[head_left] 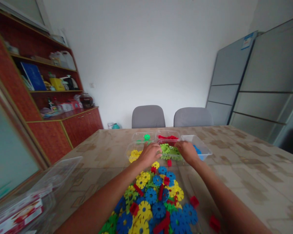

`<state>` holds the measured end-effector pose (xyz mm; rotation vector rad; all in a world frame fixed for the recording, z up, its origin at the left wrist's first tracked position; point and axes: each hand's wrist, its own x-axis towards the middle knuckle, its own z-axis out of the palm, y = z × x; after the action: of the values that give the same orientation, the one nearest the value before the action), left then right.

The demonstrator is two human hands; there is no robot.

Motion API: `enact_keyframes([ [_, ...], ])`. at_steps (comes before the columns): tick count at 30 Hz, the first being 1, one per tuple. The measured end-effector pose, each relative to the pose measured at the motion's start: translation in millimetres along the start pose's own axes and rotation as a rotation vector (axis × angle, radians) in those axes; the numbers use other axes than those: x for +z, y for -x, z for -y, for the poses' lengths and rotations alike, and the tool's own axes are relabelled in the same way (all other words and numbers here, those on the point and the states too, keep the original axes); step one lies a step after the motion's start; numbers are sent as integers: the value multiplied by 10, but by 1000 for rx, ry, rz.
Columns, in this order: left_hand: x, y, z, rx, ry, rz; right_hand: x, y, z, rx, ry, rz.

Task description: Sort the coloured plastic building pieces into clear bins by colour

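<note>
My left hand (150, 154) and my right hand (187, 150) reach forward to either side of a clear container holding light green interlocking pieces (170, 152). Both hands have curled fingers, with the fingertips close to the container's sides. Whether they grip its walls or a small piece is too small to tell. Left of my left hand, yellow flower-shaped discs (134, 155) lie in another clear box. Beside my right hand, a whitish tub (206, 150) holds blue pieces (196, 149). Between my forearms spreads a mixed pile of blue discs (150, 196), yellow discs (144, 210) and red connectors (161, 192).
Behind stand clear boxes with green pieces (146, 137) and red pieces (168, 137). Loose red blocks (214, 223) lie near my right forearm. Clear plastic lids (61, 170) and a labelled package (20, 213) are at left. Two grey chairs (148, 117) stand beyond the table (246, 162).
</note>
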<state>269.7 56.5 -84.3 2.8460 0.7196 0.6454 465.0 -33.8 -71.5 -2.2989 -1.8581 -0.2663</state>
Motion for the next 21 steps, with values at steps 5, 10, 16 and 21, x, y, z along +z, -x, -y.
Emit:
enact_keyframes([
  [5,49,46,-27,64,69,-1,-20,3,34,-56,-35,-34],
  [10,52,98,-115,58,89,-37,-57,33,163,-150,-69,-71],
  [16,30,127,-172,36,71,-50,2,-89,279,-204,-55,-34],
  [21,59,129,-163,34,70,-63,-7,-207,324,-177,0,-26],
])
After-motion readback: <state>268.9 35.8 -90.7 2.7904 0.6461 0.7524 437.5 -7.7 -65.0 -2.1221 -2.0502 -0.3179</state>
